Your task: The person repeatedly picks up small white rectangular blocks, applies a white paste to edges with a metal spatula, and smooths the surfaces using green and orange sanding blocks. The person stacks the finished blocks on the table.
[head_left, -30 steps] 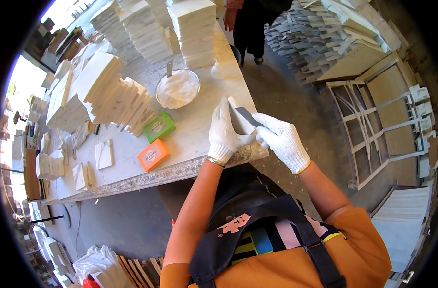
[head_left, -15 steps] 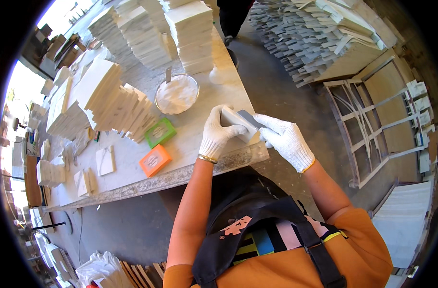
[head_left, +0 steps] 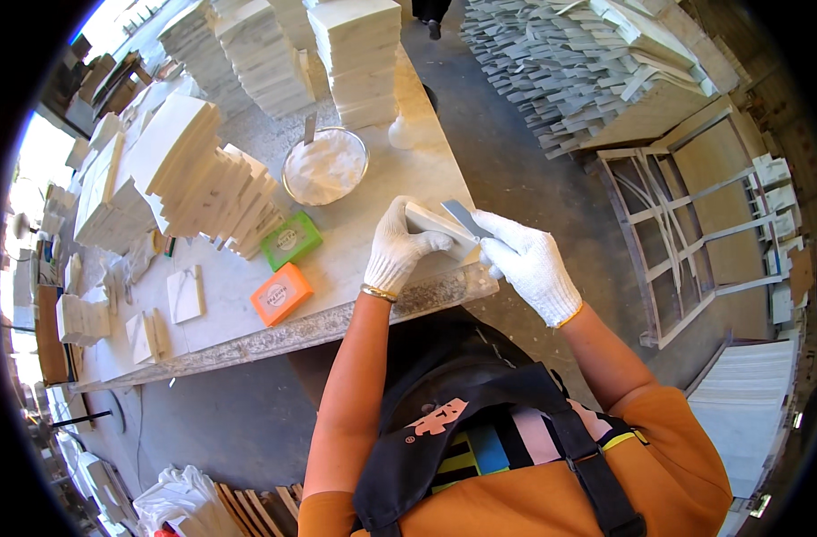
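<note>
My left hand [head_left: 398, 249], in a white knitted glove, grips a white marble tile [head_left: 434, 220] near the table's right front corner, thumb on the near side. My gloved right hand [head_left: 527, 264] is closed around a grey flat-bladed scraper [head_left: 465, 217]. Its blade slants up and left beside the tile's right end; whether they touch I cannot tell. Behind the hands is a round bowl [head_left: 367, 172] of white powder or paste, with another flat blade [head_left: 310, 128] standing in it. Left of my left hand lie a green block [head_left: 290, 241] and an orange block [head_left: 281, 294].
Tall stacks of white tiles [head_left: 359, 63] stand on the marble table [head_left: 247, 327], with a leaning stack [head_left: 203, 179] at left. Loose tiles [head_left: 186, 294] lie near the front edge. Rightward are a metal frame [head_left: 637, 224] and piled strips [head_left: 534, 72] on the floor.
The scraper blade has turned more upright and stands out farther from the tile. The tile has shifted slightly left with my left hand. A person in the background has moved farther away.
</note>
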A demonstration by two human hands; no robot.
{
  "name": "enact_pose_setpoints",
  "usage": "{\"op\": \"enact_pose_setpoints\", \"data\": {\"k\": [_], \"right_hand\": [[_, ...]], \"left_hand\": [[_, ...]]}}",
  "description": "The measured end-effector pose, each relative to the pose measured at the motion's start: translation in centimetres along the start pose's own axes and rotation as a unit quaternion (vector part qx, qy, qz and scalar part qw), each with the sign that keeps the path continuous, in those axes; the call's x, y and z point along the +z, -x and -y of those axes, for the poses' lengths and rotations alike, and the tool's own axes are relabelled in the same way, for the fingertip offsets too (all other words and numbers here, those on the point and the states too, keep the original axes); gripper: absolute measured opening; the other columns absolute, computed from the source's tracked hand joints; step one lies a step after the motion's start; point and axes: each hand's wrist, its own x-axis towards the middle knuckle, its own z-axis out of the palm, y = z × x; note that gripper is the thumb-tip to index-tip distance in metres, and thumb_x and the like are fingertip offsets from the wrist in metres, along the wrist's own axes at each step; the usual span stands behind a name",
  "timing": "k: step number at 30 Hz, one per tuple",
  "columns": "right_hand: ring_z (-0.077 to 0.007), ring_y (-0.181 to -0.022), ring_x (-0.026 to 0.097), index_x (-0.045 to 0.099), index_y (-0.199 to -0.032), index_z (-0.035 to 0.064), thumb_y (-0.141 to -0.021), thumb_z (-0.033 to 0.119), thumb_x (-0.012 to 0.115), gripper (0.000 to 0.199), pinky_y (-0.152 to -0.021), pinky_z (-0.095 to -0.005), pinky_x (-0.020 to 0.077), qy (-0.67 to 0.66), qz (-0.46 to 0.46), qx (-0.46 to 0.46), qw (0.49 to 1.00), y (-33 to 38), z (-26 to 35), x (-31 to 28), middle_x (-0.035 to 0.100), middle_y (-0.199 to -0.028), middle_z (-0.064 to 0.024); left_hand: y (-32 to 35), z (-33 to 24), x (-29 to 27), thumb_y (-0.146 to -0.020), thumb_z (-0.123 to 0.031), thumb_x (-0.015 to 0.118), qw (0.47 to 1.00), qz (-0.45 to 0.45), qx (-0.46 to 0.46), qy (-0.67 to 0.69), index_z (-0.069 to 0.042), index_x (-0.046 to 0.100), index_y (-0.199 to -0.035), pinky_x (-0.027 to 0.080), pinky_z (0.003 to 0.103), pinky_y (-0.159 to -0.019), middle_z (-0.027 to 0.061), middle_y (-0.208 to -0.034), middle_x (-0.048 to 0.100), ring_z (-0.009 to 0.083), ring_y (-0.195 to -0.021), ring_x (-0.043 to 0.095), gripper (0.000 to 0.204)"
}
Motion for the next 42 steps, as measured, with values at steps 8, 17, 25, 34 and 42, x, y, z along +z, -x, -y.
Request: {"op": "enact_pose_setpoints", "data": {"k": [8, 17, 25, 34, 42], "right_hand": [[-0.0079, -0.065, 0.063, 0.063, -0.132, 0.0031, -0.093, 0.01, 0.061, 0.04, -0.062, -0.0251, 0.0514, 0.0, -0.005, 0.036, 0.999, 0.4, 1.4, -0.3, 0.071, -0.087, -0.0073], [-0.0089, -0.064, 0.063, 0.064, -0.131, 0.0052, -0.094, 0.007, 0.06, 0.038, -0.06, -0.0257, 0.0517, -0.02, -0.018, 0.061, 0.998, 0.7, 1.3, 0.5, 0.071, -0.086, -0.0079], [-0.0069, -0.066, 0.062, 0.062, -0.134, 0.0032, -0.094, 0.01, 0.06, 0.041, -0.058, -0.0225, 0.0485, -0.045, -0.028, 0.06, 0.997, 0.3, 1.2, 0.8, 0.071, -0.087, -0.0055], [-0.0095, -0.069, 0.064, 0.064, -0.129, 0.003, -0.095, 0.008, 0.06, 0.035, -0.065, -0.0267, 0.0546, -0.046, -0.036, 0.109, 0.992, 1.3, 2.2, -0.7, 0.072, -0.09, -0.0083], [-0.007, -0.068, 0.063, 0.063, -0.13, 0.0015, -0.094, 0.006, 0.062, 0.036, -0.062, -0.0248, 0.0527, 0.088, -0.011, -0.051, 0.995, 0.5, 0.5, 1.8, 0.071, -0.088, -0.0082]], "left_hand": [[0.6, 0.1, 0.3, -0.062, -0.022, 0.091, 0.998, -0.039, 0.03, -0.028, -0.002, 0.057, -0.1, 0.053, 0.032, -0.075, 0.0095, -0.088, 0.068, 0.0166, -0.083, 0.064, 0.055], [0.9, 0.3, 0.4, -0.063, -0.019, 0.093, 0.997, -0.049, 0.021, -0.051, -0.004, 0.056, -0.105, 0.052, 0.029, -0.076, 0.0057, -0.092, 0.066, 0.0143, -0.086, 0.062, 0.058], [0.8, 0.6, 0.6, -0.065, -0.017, 0.092, 0.999, -0.04, 0.018, -0.007, -0.002, 0.056, -0.106, 0.053, 0.029, -0.076, 0.0056, -0.093, 0.066, 0.0142, -0.086, 0.063, 0.057], [0.9, 0.8, 0.7, -0.063, -0.025, 0.092, 0.997, -0.063, 0.048, -0.017, -0.001, 0.057, -0.101, 0.054, 0.032, -0.075, 0.0099, -0.088, 0.069, 0.0171, -0.082, 0.066, 0.057], [0.8, 0.0, 0.6, -0.064, -0.025, 0.091, 0.991, -0.068, 0.019, -0.116, -0.002, 0.058, -0.101, 0.054, 0.031, -0.075, 0.01, -0.09, 0.069, 0.0162, -0.083, 0.066, 0.055]]}}
